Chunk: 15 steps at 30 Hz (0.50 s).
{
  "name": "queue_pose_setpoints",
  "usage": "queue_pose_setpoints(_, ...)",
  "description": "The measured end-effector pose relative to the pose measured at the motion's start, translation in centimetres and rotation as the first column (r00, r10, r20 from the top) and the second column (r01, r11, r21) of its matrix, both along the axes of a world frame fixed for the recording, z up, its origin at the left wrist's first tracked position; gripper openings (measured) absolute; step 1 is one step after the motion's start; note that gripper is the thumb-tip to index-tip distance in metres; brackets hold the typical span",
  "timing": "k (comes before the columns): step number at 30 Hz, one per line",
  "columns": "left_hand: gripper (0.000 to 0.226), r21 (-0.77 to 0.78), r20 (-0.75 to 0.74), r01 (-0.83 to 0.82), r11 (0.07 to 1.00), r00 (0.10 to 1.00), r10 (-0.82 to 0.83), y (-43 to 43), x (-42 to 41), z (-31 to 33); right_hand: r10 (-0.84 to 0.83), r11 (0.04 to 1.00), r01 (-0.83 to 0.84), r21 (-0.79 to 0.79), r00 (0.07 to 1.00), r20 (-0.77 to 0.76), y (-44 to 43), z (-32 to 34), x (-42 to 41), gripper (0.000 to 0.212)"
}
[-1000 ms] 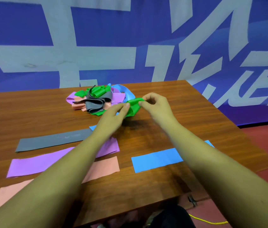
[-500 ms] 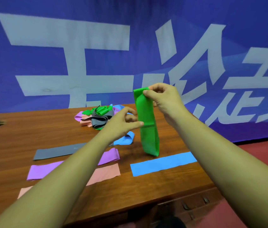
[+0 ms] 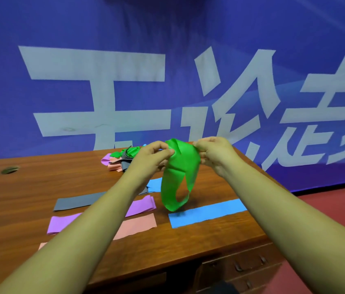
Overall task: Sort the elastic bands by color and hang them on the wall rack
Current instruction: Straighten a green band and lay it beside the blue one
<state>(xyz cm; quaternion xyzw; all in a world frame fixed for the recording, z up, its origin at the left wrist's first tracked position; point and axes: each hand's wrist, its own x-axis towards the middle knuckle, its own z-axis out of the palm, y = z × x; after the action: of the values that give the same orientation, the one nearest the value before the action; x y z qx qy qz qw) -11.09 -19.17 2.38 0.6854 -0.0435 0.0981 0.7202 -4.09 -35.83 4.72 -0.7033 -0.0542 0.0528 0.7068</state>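
Note:
A green elastic band (image 3: 178, 177) hangs as an open loop above the wooden table (image 3: 29, 187). My left hand (image 3: 152, 155) pinches its top left edge and my right hand (image 3: 214, 153) pinches its top right edge, spreading it. Flat on the table lie a grey band (image 3: 76, 201), a purple band (image 3: 142, 205), a pink band (image 3: 137, 227) and a blue band (image 3: 207, 212). A second blue band (image 3: 154, 184) shows partly behind my left forearm. A tangled pile of bands (image 3: 118, 161) sits at the table's far side. No wall rack is in view.
A blue banner with large white characters (image 3: 167, 92) covers the wall behind the table. A round cable hole (image 3: 9, 170) sits at the table's far left. Drawers with metal handles (image 3: 241, 266) are under the front right edge. Red floor (image 3: 337, 209) lies to the right.
The green band was pulled from the pile and lifted, first hanging flat from my right hand. Now both hands pinch its top and it has opened into a loop.

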Motion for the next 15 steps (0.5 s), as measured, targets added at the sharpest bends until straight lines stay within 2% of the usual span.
queue_pose_setpoints(2,0.018,-0.032,-0.007,-0.019,0.999,1.0,0.018,-0.1,-0.3,0.2,0.046,0.999,-0.046,-0.006,0.998,-0.044,-0.1,-0.6,-0.5,0.01)
queue_pose_setpoints(5,0.019,-0.122,-0.006,-0.034,0.992,0.999,0.034,0.0,-0.6,0.6,0.242,0.97,-0.244,-0.017,0.967,-0.076,-0.5,-1.3,-1.5,0.007)
queue_pose_setpoints(8,0.021,-0.154,0.0,-0.07,0.986,0.998,0.07,0.5,-0.4,0.9,0.393,0.916,-0.396,-0.062,0.917,-0.062,-1.0,-1.9,-2.2,0.016)
queue_pose_setpoints(11,0.018,-0.123,-0.012,-0.159,0.98,0.987,0.159,1.0,-0.1,1.2,0.498,0.835,-0.517,-0.187,0.856,-0.141,-1.6,-2.3,-2.3,0.026)
queue_pose_setpoints(13,0.016,-0.132,-0.02,-0.231,0.964,0.973,0.23,1.6,0.1,1.2,0.55,0.758,-0.592,-0.275,0.806,-0.22,-2.1,-2.4,-2.3,0.015)
queue_pose_setpoints(15,0.014,-0.132,-0.037,-0.28,0.951,0.96,0.277,2.3,0.5,0.8,0.587,0.697,-0.646,-0.311,0.763,-0.269,-2.6,-2.8,-2.5,0.016)
